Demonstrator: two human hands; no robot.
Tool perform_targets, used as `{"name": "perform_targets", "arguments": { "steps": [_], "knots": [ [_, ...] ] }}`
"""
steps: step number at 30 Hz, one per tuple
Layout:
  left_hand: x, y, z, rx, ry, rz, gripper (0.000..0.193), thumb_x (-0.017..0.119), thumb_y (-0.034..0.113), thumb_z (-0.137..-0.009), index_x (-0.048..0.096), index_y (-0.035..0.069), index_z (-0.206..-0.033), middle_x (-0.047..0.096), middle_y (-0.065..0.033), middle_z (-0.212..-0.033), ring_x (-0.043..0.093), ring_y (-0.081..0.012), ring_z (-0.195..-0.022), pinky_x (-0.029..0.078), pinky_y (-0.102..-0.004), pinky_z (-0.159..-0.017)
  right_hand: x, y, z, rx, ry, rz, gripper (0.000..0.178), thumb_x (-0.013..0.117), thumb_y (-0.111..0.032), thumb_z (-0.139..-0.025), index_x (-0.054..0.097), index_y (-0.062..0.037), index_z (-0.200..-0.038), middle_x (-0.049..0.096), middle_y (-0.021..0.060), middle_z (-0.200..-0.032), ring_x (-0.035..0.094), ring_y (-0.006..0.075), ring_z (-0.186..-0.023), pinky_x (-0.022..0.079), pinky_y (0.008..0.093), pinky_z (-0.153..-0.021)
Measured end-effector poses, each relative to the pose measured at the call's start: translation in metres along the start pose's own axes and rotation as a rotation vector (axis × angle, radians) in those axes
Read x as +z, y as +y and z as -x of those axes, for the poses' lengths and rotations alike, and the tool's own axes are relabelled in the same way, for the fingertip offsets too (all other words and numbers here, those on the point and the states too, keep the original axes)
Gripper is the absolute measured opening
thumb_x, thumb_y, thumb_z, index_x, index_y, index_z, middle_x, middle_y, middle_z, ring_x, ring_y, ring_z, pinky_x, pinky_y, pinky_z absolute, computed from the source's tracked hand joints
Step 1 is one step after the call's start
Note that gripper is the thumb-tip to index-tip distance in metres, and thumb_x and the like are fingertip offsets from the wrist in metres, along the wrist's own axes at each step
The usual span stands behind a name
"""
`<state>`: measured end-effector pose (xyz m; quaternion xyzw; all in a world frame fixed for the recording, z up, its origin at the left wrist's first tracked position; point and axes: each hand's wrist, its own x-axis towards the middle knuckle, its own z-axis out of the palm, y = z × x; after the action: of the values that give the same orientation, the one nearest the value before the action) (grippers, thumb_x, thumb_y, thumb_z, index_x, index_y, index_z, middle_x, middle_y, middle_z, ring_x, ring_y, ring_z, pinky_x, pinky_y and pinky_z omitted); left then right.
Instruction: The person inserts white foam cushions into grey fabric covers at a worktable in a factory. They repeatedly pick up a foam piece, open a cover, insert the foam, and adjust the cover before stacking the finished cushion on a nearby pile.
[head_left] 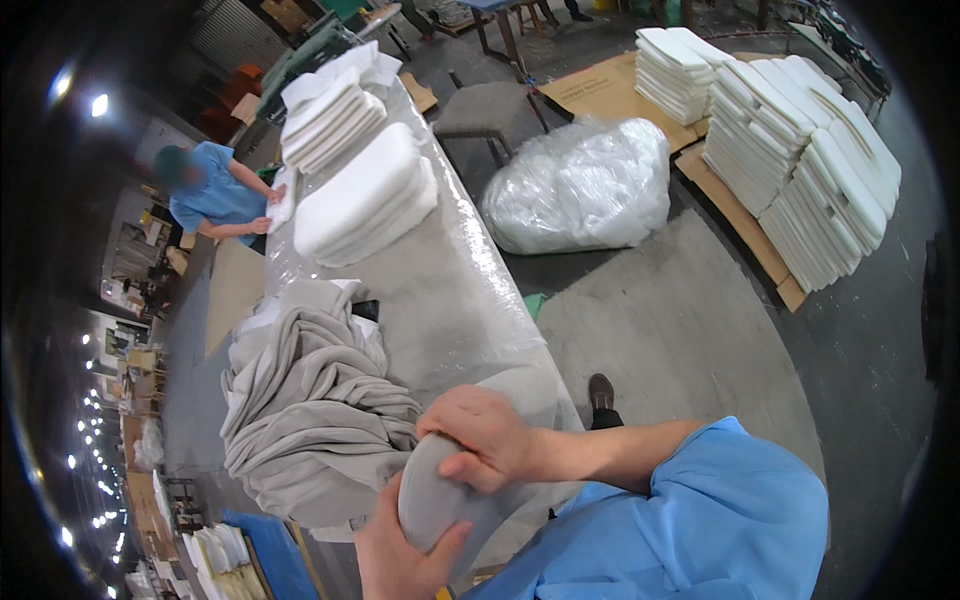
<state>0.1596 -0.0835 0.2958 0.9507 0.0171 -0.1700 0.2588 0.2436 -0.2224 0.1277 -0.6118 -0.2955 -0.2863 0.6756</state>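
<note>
Both my hands grip a grey fabric-covered pad [440,490] with a rounded end, at the near end of the long table [440,310]. My left hand [400,555] is wrapped round its near left side, the thumb lying across the face. From above, my right hand [485,435] pinches the fabric at the far edge with curled fingers. The lower part of the pad is partly hidden by my hands and sleeve. Just left of it lies a heap of crumpled grey fabric covers [320,400], with some white material beneath.
Stacks of white foam pads [365,200] stand farther along the plastic-covered table. A co-worker in blue [215,190] handles a white piece at the left side. On the floor at right sit a bulging clear plastic bag [580,185], a grey chair [487,110] and more stacked pads [800,150] on cardboard.
</note>
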Motion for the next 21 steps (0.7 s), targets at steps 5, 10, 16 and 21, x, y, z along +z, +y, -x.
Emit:
{"name": "perform_targets", "arguments": {
  "steps": [5,10,16,21],
  "knots": [
    [0.018,-0.037,0.024,0.131,0.121,0.032,0.075,0.087,0.023,-0.079,0.056,-0.004,-0.141,0.072,-0.0317,-0.114,0.07,-0.0484,-0.109,0.057,-0.0484,-0.09,-0.026,0.053,0.057,0.2,-0.059,0.149,0.053,0.043,-0.052,-0.107,0.065,-0.0045,-0.096,0.066,0.0168,-0.089,0.065,0.0416,-0.083,0.052,0.0466,-0.074],
    [0.015,-0.044,0.031,-0.016,0.142,0.095,0.075,0.087,0.024,-0.077,0.056,-0.007,-0.139,0.073,-0.0317,-0.109,0.073,-0.0459,-0.105,0.058,-0.0471,-0.088,-0.038,0.104,0.1,0.317,-0.091,0.341,0.046,0.04,-0.041,-0.109,0.062,-0.004,-0.091,0.065,0.0187,-0.087,0.064,0.0422,-0.081,0.051,0.0481,-0.073],
    [0.027,-0.119,0.063,-0.031,0.179,0.097,0.077,0.085,0.024,-0.079,0.054,-0.008,-0.142,0.072,-0.0272,-0.122,0.071,-0.0389,-0.114,0.055,-0.0438,-0.099,-0.054,0.144,0.157,0.61,-0.053,0.341,0.04,0.041,-0.031,-0.107,0.06,-0.001,-0.091,0.066,0.02,-0.089,0.062,0.0466,-0.084,0.049,0.0491,-0.075],
    [0.063,-0.203,0.107,-0.122,0.401,0.303,0.076,0.08,0.025,-0.087,0.049,-0.008,-0.148,0.058,-0.0269,-0.147,0.058,-0.036,-0.135,0.045,-0.0436,-0.113,-0.008,0.156,0.215,0.909,0.303,0.205,0.052,0.038,-0.04,-0.111,0.067,0.0015,-0.103,0.071,0.026,-0.101,0.065,0.0467,-0.099,0.05,0.0463,-0.087]
  ]
}}
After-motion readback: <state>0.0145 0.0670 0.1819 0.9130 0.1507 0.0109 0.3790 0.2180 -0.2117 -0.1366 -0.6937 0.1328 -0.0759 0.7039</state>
